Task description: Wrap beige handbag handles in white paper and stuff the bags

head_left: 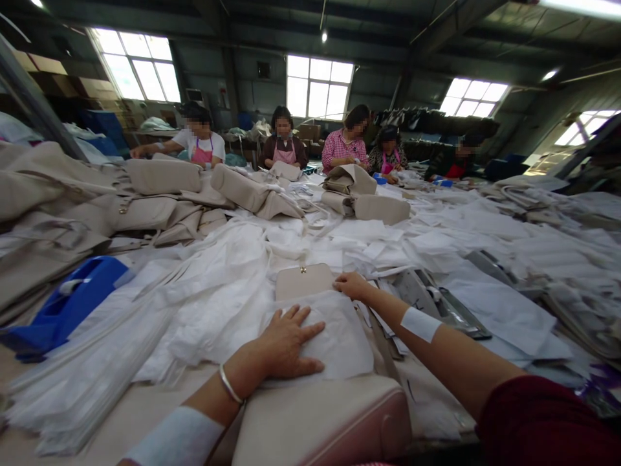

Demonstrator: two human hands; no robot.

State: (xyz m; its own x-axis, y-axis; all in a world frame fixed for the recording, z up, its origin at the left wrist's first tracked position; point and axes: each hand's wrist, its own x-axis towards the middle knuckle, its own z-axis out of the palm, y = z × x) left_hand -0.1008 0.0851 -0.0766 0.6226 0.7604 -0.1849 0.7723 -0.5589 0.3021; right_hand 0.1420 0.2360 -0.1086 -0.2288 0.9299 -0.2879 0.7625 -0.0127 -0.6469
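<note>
A beige bag (323,424) lies in front of me at the near edge. Its flap (305,281), with a small gold clasp, is spread away from me, and a thin white sheet (342,336) covers part of it. My left hand (286,343) presses flat on this sheet, fingers spread, a silver bangle at the wrist. At the flap's right edge is my right hand (352,285), its fingers drawn together; whatever they pinch is too small to make out.
A blue tape dispenser (72,301) stands at left. Beige bags (162,176) pile up behind it. White sheets (228,272) cover much of the table. Metal-edged clipboard-like items (436,301) lie at right. Several people sit across the table.
</note>
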